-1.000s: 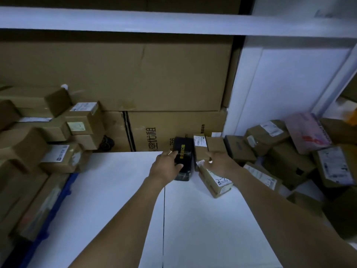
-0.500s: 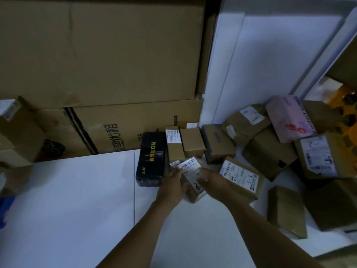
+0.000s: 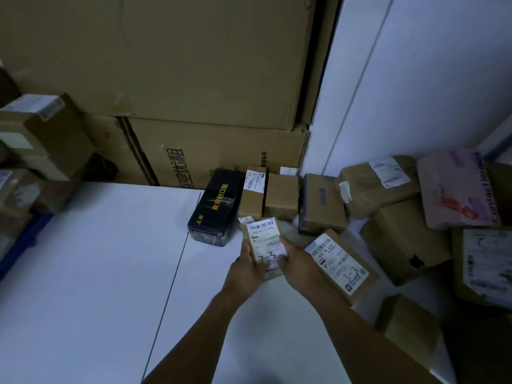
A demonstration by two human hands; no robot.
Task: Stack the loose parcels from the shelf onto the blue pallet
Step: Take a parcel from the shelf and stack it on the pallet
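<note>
Now lifted from shelf (image 3: 97,259), labelled parcel (image 3: 264,241), left hand (image 3: 245,270) and right hand (image 3: 299,263) fingers gripping it.

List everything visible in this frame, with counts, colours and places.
Held parcel: one, brown with white label, centre.
Black box: one, yellow lettering, on the shelf left of it.
Loose parcels: several, brown, piled right.
Pink parcel: one, on that pile.
Large cartons: at least two, brown, stacked behind.
Stacked parcels: several, brown, far left.
Blue pallet: one, edge at left.
Shelf: one, white, underneath.
Left hand: grips the parcel's left side.
Right hand: grips its right side.
</note>
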